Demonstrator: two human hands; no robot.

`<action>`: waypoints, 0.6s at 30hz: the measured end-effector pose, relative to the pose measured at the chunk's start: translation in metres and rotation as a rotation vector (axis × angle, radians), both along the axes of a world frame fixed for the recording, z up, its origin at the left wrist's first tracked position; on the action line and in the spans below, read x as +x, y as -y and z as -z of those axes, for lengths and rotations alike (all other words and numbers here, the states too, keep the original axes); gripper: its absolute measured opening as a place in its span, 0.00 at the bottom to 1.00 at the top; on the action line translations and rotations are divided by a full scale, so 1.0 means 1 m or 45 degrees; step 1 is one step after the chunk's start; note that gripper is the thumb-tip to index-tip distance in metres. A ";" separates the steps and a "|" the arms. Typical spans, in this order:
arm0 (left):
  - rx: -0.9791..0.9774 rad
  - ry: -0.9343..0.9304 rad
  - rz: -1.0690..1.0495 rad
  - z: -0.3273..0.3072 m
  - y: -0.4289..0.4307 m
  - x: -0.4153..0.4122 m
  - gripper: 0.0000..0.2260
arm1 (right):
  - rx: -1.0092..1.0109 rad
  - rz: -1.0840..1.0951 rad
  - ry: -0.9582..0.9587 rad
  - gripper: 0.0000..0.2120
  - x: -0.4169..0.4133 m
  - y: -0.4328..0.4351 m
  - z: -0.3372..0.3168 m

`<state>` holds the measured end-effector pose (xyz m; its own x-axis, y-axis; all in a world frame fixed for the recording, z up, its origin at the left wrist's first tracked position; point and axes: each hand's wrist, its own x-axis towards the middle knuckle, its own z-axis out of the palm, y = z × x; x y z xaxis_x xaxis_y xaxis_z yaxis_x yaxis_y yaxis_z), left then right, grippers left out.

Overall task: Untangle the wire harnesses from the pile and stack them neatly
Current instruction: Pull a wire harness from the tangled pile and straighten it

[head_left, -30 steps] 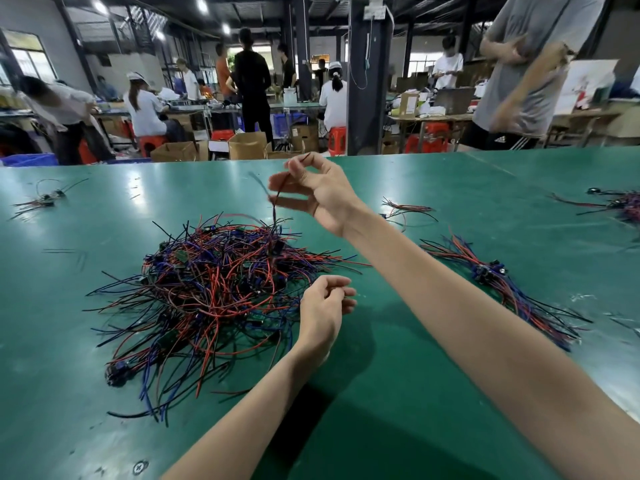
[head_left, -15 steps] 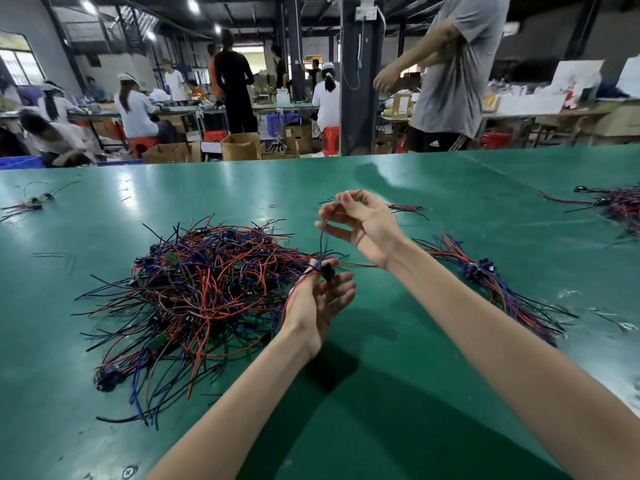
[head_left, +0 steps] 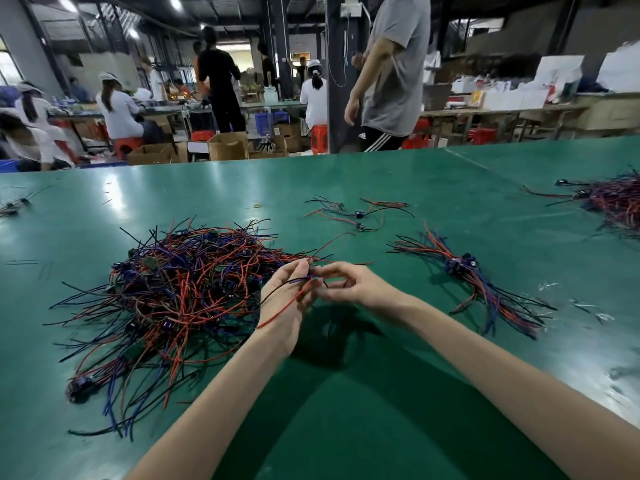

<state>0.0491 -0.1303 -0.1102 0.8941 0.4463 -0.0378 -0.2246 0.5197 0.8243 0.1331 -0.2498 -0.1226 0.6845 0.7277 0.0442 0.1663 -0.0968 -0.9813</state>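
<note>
A tangled pile of red, blue and black wire harnesses (head_left: 173, 292) lies on the green table (head_left: 346, 410), left of centre. My left hand (head_left: 287, 306) holds one harness (head_left: 280, 308) pulled from the pile; its red and black wires drape over my palm. My right hand (head_left: 353, 285) meets the left just right of the pile, and its fingertips pinch the same harness near its connector. A neat stack of harnesses (head_left: 474, 285) lies to the right.
A few loose harnesses (head_left: 356, 213) lie beyond my hands. Another pile of harnesses (head_left: 613, 199) sits at the far right, and a small bundle (head_left: 10, 206) at the far left edge. A person in a grey shirt (head_left: 391, 71) stands behind the table.
My right hand came down from its raised position and joined the left hand beside the pile. The left hand took hold of a harness. The person behind walked left.
</note>
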 end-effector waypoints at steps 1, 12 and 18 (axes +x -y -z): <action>0.019 0.017 -0.013 -0.001 -0.001 0.000 0.04 | -0.073 -0.055 0.063 0.19 0.000 0.002 0.003; 0.402 0.079 -0.080 -0.006 -0.010 0.000 0.04 | -0.075 0.218 0.235 0.05 0.006 0.009 -0.001; 0.390 0.153 -0.054 -0.007 -0.014 -0.003 0.07 | 0.220 0.598 -0.107 0.06 0.027 0.032 -0.009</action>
<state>0.0465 -0.1158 -0.1037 0.8646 0.4574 0.2082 -0.3455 0.2402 0.9071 0.1604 -0.2814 -0.1135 0.9426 0.3271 0.0678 0.0639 0.0227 -0.9977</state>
